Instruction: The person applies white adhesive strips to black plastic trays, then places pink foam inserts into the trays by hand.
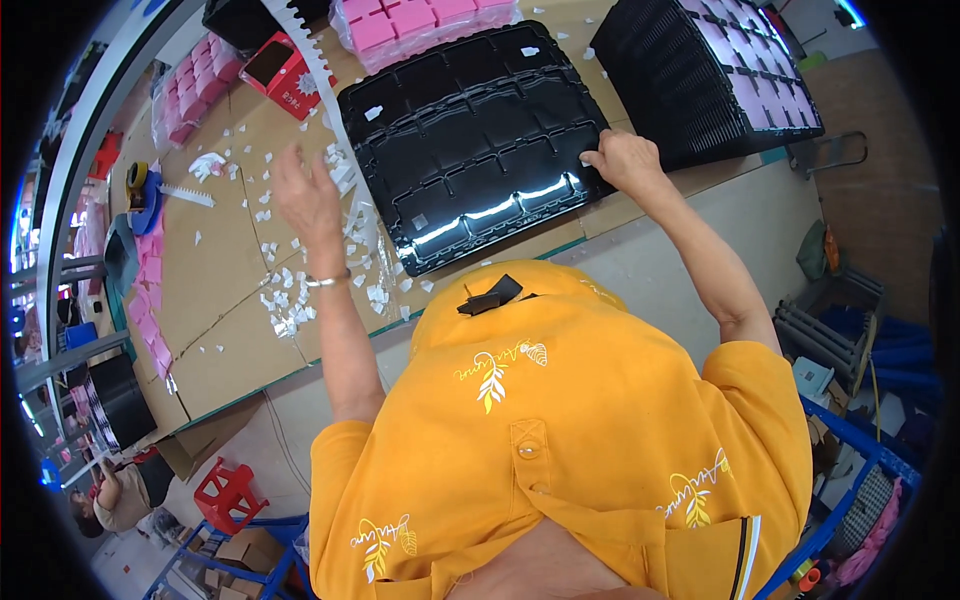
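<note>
A shiny black plastic tray [470,130] with rows of moulded compartments lies on the cardboard-covered table before me. A few white scraps rest on it. At its right edge is my right hand [628,162], closed on the rim with the thumb on top; its other fingers are partly hidden. My left hand [308,200] hovers left of the tray with fingers apart, holding nothing that I can see. Small white paper scraps [285,300] lie scattered below and around it. A long white strip with a toothed edge [330,100] runs along the tray's left side.
A tall stack of black trays [660,80] with pink pieces on top stands at the right. Bagged pink blocks [420,25] sit behind the tray, more pink blocks [195,90] at the far left. Nearby are a red box [285,75], tape rolls [140,190] and a red stool [230,495].
</note>
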Motion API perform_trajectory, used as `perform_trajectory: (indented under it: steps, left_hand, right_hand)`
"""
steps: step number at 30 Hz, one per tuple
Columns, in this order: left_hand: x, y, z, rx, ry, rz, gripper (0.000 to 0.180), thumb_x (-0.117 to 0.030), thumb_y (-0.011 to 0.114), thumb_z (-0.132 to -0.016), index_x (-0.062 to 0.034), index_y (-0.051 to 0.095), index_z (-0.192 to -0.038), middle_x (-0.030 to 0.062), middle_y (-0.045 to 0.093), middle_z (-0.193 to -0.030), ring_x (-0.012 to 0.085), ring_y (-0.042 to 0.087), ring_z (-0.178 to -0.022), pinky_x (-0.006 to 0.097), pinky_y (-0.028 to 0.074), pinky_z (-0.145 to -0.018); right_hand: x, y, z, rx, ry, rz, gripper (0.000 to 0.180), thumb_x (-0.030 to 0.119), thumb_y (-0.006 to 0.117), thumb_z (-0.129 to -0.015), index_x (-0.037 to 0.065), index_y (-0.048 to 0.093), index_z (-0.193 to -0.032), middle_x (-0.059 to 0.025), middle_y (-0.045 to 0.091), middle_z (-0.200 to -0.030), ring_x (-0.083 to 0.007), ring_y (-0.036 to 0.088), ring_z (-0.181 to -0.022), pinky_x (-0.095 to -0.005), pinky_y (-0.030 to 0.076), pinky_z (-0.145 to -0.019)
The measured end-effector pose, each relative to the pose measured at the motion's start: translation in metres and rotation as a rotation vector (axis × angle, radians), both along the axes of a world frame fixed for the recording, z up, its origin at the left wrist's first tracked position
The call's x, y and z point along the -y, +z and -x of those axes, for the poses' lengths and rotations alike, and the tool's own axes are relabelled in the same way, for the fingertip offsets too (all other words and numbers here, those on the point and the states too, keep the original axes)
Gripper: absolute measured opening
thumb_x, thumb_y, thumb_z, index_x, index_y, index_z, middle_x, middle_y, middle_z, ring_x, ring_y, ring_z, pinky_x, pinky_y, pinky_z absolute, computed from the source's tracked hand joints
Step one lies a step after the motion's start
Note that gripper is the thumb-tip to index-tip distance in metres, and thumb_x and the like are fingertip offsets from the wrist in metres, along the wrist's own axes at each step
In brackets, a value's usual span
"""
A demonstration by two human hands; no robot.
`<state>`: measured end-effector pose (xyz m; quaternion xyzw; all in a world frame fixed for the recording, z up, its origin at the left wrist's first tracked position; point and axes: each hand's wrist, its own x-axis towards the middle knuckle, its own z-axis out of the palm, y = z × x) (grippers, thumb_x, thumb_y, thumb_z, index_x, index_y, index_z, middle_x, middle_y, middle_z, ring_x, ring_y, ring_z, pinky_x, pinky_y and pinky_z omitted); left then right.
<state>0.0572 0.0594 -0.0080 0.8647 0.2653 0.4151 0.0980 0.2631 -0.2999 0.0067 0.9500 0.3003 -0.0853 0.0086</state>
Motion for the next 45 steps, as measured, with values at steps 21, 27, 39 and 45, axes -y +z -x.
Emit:
perform_trajectory:
  steps: [21, 27, 39, 45]
  left_hand:
    - [0.239, -0.016, -0.125, -0.569, -0.902, -0.271, 0.033, -0.005, 0.056, -0.082, -0.0022, 0.065, -0.113, 0.0079, 0.054, -0.094, 0.0209, 0.049, -0.09, 0.033, 0.037, -0.078]
    - [0.239, -0.009, -0.138, -0.452, -0.908, 0.048, 0.011, -0.009, 0.067, -0.079, -0.0027, 0.07, -0.088, 0.0084, 0.059, -0.082, 0.0245, 0.057, -0.079, 0.036, 0.042, -0.072]
    - [0.272, -0.011, -0.165, -0.619, -0.678, -0.024, 0.013, -0.011, 0.064, -0.072, 0.0017, 0.065, -0.069, 0.0167, 0.063, -0.074, 0.0315, 0.062, -0.067, 0.042, 0.049, -0.065]
    - [0.267, -0.02, -0.161, -0.604, -0.624, 0.028, 0.015, -0.011, 0.061, -0.072, 0.0027, 0.065, -0.069, 0.0184, 0.063, -0.073, 0.0334, 0.063, -0.068, 0.042, 0.049, -0.065]
  right_hand:
    - [0.101, -0.009, -0.029, -0.171, -0.197, -0.492, 0.026, 0.027, 0.065, -0.087, 0.003, 0.06, -0.079, -0.0103, 0.062, -0.079, -0.0305, 0.063, -0.072, -0.0427, 0.048, -0.066]
    - [0.109, -0.042, -0.046, -0.252, -0.22, -0.513, 0.026, 0.026, 0.066, -0.086, 0.001, 0.062, -0.079, -0.0127, 0.063, -0.08, -0.032, 0.064, -0.075, -0.0428, 0.049, -0.068]
    - [0.12, -0.073, -0.038, -0.317, -0.334, -0.503, 0.026, 0.028, 0.066, -0.085, 0.002, 0.064, -0.084, -0.0146, 0.066, -0.087, -0.0342, 0.065, -0.083, -0.0452, 0.05, -0.073]
    - [0.122, -0.074, -0.036, -0.313, -0.369, -0.517, 0.027, 0.029, 0.065, -0.086, 0.002, 0.064, -0.084, -0.0141, 0.066, -0.087, -0.0338, 0.065, -0.082, -0.046, 0.05, -0.073]
